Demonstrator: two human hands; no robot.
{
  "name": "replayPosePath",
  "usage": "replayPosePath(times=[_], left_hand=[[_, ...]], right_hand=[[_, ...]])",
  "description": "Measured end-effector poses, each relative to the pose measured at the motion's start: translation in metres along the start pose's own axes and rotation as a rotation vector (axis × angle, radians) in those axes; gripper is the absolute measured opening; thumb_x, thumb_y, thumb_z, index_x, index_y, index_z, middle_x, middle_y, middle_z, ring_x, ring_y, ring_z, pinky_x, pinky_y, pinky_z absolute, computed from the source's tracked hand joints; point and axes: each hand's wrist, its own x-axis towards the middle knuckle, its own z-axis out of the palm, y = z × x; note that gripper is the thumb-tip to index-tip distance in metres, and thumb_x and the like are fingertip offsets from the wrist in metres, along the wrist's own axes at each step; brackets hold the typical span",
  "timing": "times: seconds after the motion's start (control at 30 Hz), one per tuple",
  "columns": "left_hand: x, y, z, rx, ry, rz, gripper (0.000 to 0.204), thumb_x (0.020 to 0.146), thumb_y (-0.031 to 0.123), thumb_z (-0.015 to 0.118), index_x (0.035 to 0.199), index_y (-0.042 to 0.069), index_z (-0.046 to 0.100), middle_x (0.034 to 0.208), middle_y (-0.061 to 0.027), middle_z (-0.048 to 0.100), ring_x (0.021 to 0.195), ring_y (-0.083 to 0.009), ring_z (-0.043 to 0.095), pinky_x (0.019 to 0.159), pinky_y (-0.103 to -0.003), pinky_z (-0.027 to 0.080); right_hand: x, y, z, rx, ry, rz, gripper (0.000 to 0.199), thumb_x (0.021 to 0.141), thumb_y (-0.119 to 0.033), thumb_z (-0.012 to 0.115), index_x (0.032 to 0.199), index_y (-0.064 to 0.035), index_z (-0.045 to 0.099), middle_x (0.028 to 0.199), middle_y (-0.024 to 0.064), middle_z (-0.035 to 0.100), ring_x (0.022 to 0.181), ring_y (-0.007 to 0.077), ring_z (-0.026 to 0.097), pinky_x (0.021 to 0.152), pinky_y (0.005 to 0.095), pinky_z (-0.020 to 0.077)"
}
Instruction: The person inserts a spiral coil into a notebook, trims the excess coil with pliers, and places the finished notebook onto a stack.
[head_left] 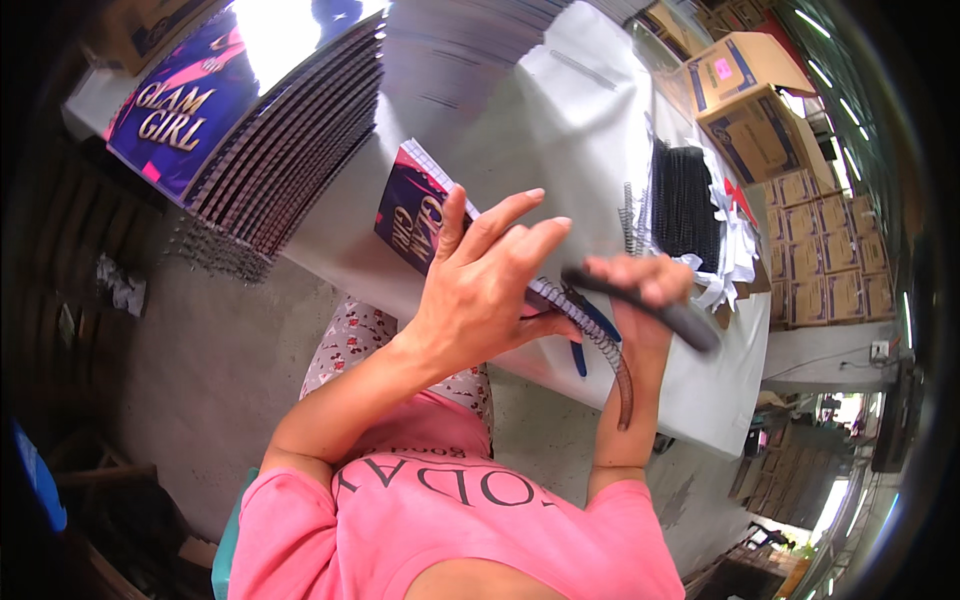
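Observation:
A notebook (408,215) with a dark purple and pink cover stands tilted over the table, partly hidden behind my left hand (485,275). That hand grips it near the bound edge, thumb below and several fingers raised and spread. A dark wire coil (607,350) runs along the edge, its loose end curving down past the notebook. My right hand (645,282) is closed around a long black tool (675,318), blurred by motion, close to the coil. Dark blue curved pieces (579,358) show beside the coil; I cannot tell whether they belong to the tool.
A tall stack of similar notebooks (285,150) stands at the left, coil ends sticking out. Black coils (688,208) lie bundled on white wrapping at the right, a loose coil (629,218) beside them. The table (700,385) has a pale cover. Cardboard boxes (750,110) stand beyond.

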Motion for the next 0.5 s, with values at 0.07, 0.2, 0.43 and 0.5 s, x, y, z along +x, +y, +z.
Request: replayPosePath(times=[0.07, 0.2, 0.43, 0.5], left_hand=[[0.003, -0.001, -0.011, 0.200, -0.041, -0.032, 0.076, 0.049, 0.060, 0.077, 0.103, 0.011, 0.055, 0.104, -0.0079, 0.053, 0.118, -0.0260, 0.047, 0.108, -0.061, 0.000], [0.017, -0.028, -0.034, 0.245, 0.037, -0.083, 0.064, 0.043, 0.066, 0.074, 0.069, 0.010, 0.056, 0.083, -0.0046, 0.046, 0.109, -0.0276, 0.047, 0.101, -0.059, 0.018], [0.016, -0.038, -0.026, 0.131, 0.052, -0.051, 0.060, 0.042, 0.058, 0.079, 0.064, 0.008, 0.055, 0.090, -0.0059, 0.047, 0.109, -0.0286, 0.046, 0.091, -0.054, 0.028], [0.019, -0.036, -0.028, 0.126, 0.037, -0.047, 0.059, 0.041, 0.057, 0.080, 0.064, 0.008, 0.055, 0.094, -0.0062, 0.047, 0.112, -0.0293, 0.045, 0.091, -0.055, 0.028]], right_hand=[[0.006, 0.001, 0.011, -0.394, -0.025, 0.127, 0.019, 0.073, 0.005, 0.061, 0.089, 0.0015, 0.070, 0.099, 0.0242, 0.066, 0.096, 0.0321, 0.065, 0.089, 0.0387, 0.0498], [-0.011, 0.001, -0.025, -0.231, 0.135, 0.098, 0.015, 0.079, -0.008, 0.066, 0.090, 0.0022, 0.069, 0.098, 0.0263, 0.065, 0.094, 0.0353, 0.065, 0.089, 0.0474, 0.0487], [0.005, 0.009, 0.006, -0.354, 0.011, 0.043, 0.013, 0.074, -0.005, 0.071, 0.085, 0.0003, 0.070, 0.094, 0.0245, 0.067, 0.091, 0.0335, 0.066, 0.085, 0.0444, 0.0513], [0.005, 0.013, 0.003, -0.437, -0.037, 0.060, 0.015, 0.073, -0.003, 0.069, 0.087, 0.0002, 0.071, 0.095, 0.0240, 0.067, 0.091, 0.0331, 0.066, 0.085, 0.0417, 0.0518]])
